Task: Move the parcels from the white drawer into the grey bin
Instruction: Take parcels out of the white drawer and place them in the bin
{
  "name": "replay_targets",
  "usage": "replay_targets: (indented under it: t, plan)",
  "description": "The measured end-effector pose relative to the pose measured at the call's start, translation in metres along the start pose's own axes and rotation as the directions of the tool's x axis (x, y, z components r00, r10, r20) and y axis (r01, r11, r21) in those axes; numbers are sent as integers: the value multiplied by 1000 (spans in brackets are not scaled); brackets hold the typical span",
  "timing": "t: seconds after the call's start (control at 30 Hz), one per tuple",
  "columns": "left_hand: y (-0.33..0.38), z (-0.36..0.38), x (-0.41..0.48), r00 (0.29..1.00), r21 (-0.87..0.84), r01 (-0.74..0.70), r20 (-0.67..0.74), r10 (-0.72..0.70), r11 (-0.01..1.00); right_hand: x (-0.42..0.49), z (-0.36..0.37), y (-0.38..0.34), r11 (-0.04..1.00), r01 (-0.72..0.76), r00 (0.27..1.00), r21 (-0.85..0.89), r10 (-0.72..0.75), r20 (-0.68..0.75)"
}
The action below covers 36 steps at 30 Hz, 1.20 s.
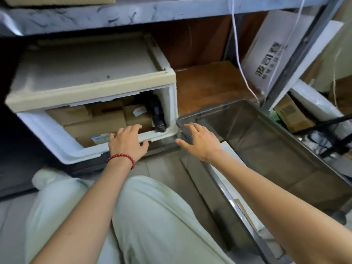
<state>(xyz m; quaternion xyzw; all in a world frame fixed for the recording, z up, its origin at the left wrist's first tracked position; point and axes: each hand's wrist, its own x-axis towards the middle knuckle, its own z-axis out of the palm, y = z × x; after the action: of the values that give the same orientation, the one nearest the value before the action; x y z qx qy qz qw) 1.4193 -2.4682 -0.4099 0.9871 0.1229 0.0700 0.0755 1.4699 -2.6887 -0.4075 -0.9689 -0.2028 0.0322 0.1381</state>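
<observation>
The left hand [126, 142] is resting on the front lip of the white drawer [72, 149], fingers spread and curling over it, gripping no parcel; the right hand [198, 141] is hovering open beside the empty grey bin [297, 161]. Pulling the drawer fully out first would likely help: roughly five cardboard parcels [99, 124] and one black wrapped parcel [158, 115] are lying inside.

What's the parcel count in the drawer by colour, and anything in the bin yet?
Brown cardboard parcels in the white drawer: at least 5 visible, more possibly hidden
Black wrapped parcel: 1
Parcels in the grey bin: 0
Total visible: at least 6
</observation>
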Motion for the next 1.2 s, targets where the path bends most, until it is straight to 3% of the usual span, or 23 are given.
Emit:
replay_targets:
  t: [0.27, 0.77, 1.0, 1.2]
  plan:
    - [-42, 8, 1, 999, 38, 45, 2, -45, 998, 33, 18, -48, 988, 84, 996, 128, -88, 29]
    - [-65, 62, 62, 998, 6, 32, 55, -32, 999, 139, 78, -59, 984, -49, 987, 169, 22, 160]
    - [-72, 78, 83, 1000, -20, -18, 7, 18, 1000, 166, 106, -63, 996, 12, 996, 91, -20, 88]
    - [-76, 77, 89, 998, -71, 60, -5, -60, 996, 162, 116, -63, 934, -42, 995, 354, 71, -71]
